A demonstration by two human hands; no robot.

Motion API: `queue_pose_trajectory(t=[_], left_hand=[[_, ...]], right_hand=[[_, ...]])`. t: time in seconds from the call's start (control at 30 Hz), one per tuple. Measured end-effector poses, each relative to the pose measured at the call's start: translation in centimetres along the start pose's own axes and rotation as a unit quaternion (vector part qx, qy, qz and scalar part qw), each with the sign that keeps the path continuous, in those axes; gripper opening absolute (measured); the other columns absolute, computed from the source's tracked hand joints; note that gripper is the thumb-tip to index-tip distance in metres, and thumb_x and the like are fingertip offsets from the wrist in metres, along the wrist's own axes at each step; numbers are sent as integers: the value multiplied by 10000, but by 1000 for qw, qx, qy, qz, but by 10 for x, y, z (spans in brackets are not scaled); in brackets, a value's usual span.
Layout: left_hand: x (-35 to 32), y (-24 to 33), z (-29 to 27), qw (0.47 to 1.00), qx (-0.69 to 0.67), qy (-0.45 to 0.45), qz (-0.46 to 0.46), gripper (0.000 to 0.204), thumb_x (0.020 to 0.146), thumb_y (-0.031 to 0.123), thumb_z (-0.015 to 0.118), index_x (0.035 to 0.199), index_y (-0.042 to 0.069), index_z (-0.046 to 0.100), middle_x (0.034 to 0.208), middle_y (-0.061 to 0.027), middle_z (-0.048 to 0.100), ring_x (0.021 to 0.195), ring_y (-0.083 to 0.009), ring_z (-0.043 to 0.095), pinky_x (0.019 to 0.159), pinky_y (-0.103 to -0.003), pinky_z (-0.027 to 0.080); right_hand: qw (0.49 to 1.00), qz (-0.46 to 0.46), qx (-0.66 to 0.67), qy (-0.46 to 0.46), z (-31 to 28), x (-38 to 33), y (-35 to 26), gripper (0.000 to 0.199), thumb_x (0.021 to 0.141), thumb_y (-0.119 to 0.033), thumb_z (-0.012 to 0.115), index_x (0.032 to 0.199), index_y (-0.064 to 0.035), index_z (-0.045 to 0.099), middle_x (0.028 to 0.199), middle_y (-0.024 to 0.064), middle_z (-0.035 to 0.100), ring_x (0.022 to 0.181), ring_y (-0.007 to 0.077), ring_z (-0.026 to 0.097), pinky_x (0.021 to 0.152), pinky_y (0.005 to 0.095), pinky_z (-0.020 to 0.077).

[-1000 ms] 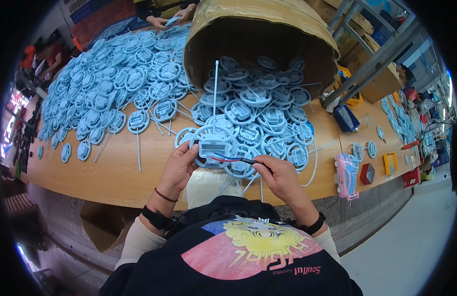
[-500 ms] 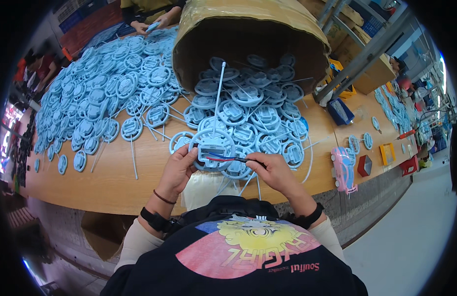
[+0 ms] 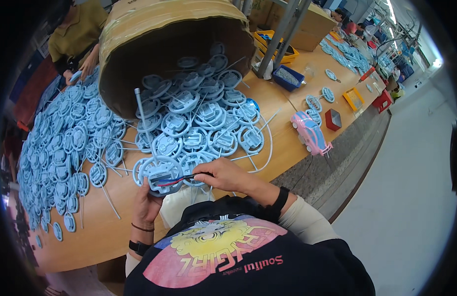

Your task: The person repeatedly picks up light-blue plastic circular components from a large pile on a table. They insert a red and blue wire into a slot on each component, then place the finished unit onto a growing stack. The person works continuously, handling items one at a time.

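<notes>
Left hand (image 3: 148, 204): grip pinches the blue round plastic part (image 3: 159, 175) from below, just in front of the spilled pile (image 3: 198, 118).
Part: held above the wooden surface (image 3: 105, 222) edge, stem up.
Right hand (image 3: 223, 175): fingertips pressed together on red and black wires (image 3: 176, 180) at the part.
Cardboard drum (image 3: 174, 39): tipped behind the pile.
Pink toy car (image 3: 311, 133): right of the pile.

— What sort of place was I in?
— An assembly workshop: I stood at a long wooden bench (image 3: 282, 143) strewn with identical blue plastic parts (image 3: 65, 143). Beyond the bench stood a tipped cardboard drum (image 3: 154, 29), parts bins (image 3: 288, 78) and another worker (image 3: 75, 39).
</notes>
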State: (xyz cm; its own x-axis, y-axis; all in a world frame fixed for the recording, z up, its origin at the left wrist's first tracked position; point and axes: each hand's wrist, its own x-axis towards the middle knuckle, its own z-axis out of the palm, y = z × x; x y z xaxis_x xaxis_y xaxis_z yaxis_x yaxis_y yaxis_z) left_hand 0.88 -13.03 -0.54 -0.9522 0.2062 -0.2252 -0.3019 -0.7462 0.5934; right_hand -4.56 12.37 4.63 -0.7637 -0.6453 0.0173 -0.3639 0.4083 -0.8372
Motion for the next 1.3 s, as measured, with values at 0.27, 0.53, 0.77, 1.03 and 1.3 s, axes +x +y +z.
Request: queue_pose_trajectory(t=[0.27,0.53,0.77,1.03,1.3], left_hand=[[3,12,-21,999,26,25,-4,392,939,267,390,1250,27,400,1228,-105,491,1113,-230,490,951,-401,398],[21,171,-70,914,198,63,349,359,919,244,427,1207,33,465,1212,-142,493,1133,-272,449,975,-369,343],[36,58,-52,466,846,246,82,733,681,449,676,1229,27,435,1130,-257,464,989,-378,511,779,-424,457],[45,5,-62,408,879,226,101,640,676,434,668,1090,-15,478,983,-230,522,826,-367,542,726,-426,460],[13,97,-33,691,594,392,126,372,771,361,596,940,30,572,863,-117,619,712,-212,612,640,-346,495]], right_hand=[[1000,-2,-20,-6,13,15,7,228,830,-288,526,912,-89,601,743,133,615,706,327,592,625,401,453],[999,20,-17,33,4,21,6,248,854,-279,514,967,-67,578,795,154,609,745,344,586,628,390,451],[997,62,40,6,10,21,10,202,862,-215,519,945,-36,560,616,82,555,554,200,547,531,299,410],[995,78,54,-26,8,23,10,170,871,-175,517,941,-26,561,628,6,540,568,75,487,522,230,386],[992,63,106,29,7,19,18,196,884,-195,501,956,-22,562,655,18,559,593,83,503,535,241,390]])
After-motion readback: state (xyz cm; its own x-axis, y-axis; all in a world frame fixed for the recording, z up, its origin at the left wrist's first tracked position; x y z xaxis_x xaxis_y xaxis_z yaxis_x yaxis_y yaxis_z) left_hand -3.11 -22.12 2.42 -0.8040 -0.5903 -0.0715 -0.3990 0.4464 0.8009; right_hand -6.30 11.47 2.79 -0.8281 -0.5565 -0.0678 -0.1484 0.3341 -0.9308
